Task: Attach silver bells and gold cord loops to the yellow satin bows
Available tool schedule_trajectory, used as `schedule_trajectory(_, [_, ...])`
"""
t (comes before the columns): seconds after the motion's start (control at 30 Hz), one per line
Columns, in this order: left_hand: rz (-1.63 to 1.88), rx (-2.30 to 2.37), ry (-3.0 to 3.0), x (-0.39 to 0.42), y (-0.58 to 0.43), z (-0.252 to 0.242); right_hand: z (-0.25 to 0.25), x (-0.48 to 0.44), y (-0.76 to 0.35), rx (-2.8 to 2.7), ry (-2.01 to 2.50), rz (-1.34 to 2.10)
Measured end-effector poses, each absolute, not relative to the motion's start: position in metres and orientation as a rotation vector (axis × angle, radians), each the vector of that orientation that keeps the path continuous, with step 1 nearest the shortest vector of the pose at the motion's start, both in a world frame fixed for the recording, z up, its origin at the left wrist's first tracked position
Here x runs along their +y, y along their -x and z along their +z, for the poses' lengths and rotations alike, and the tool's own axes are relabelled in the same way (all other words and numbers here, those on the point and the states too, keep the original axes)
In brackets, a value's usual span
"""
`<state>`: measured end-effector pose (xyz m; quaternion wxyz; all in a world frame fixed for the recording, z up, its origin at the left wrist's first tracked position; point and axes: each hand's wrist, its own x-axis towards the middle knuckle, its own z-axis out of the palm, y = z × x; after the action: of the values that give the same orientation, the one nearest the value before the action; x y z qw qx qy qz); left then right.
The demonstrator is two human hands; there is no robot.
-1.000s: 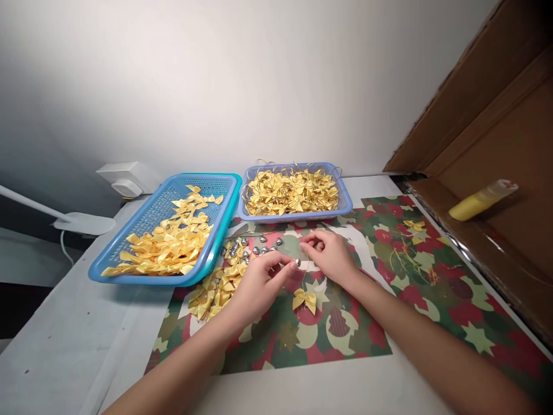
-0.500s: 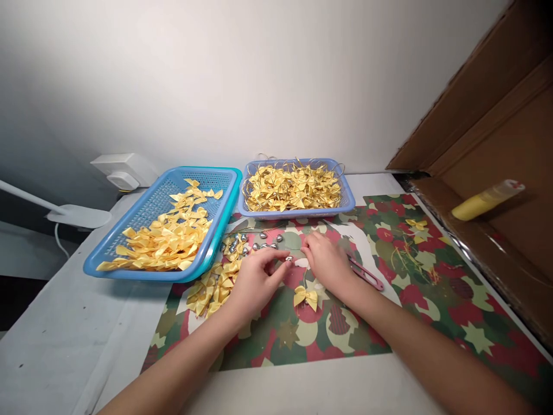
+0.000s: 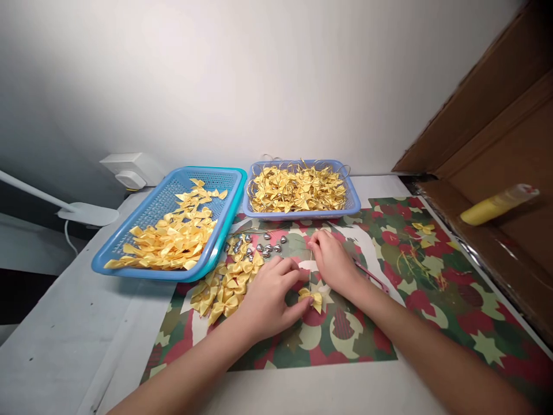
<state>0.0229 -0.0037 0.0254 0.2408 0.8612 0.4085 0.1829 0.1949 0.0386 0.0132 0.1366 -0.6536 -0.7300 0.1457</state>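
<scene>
At mat centre: pinches thread (image 3: 310, 262) at fingertips of right hand (image 3: 334, 262), hand curled closed over it. Leads thread down to bow (image 3: 311, 298), flat on mat (image 3: 367, 328) just below that hand. Rests left hand (image 3: 270, 297) on mat beside bow, thumb tip touching its left wing, fingers loose and spread. Gripped or merely pinned: cannot tell.

Just behind hands: scatter of silver beads (image 3: 268, 249), loose on mat, none held. Left of left hand: pile (image 3: 227, 282) of plain bows, close to its knuckles. Behind right wrist: pink snips (image 3: 372, 278), mostly hidden.

Progress, judged from layout only:
- done: large heap of looped bows, taken as finished lot.
- in hand: one bow, thread at it. Bead on thread: too small to tell.
- left: pile on mat plus plain bows in stock, a good many.

Containers:
- left basket (image 3: 173, 274), blue-green, long, front edge over mat corner: plain yellow bows, no loops, heaped toward near end, far end mostly bare mesh.
- right basket (image 3: 302, 215), blue, smaller, touching left basket at back corner: yellow bows with gold loops, filled across, loops rising above rim.
- box (image 3: 496, 132), cardboard, open, far right: yellow bottle (image 3: 496, 204) lying on its side inside.

Beyond: lamp (image 3: 88, 214) and white socket (image 3: 129, 170) at far left, on table (image 3: 64, 346) against wall.
</scene>
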Motion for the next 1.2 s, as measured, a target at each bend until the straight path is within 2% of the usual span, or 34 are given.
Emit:
schedule_trajectory(0.23, [0.434, 1.135, -2.324, -0.003, -0.026, 0.023, 0.008, 0.037, -0.197, -2.122, 1.838, 0.319])
schedule_trajectory(0.4, [0.604, 1.137, -2.306, -0.008, -0.029, 0.023, 0.026, 0.050, -0.173, -2.335, 1.673, 0.222])
schedule_trajectory(0.67, [0.959, 1.030, -2.343, -0.022, -0.028, 0.011, 0.033, 0.080, -0.114, -2.544, 1.734, 0.133])
schedule_trajectory(1.2, [1.039, 0.933, -2.376, -0.025, -0.031, 0.003, 0.027, 0.079, -0.112, -2.597, 1.696, -0.010])
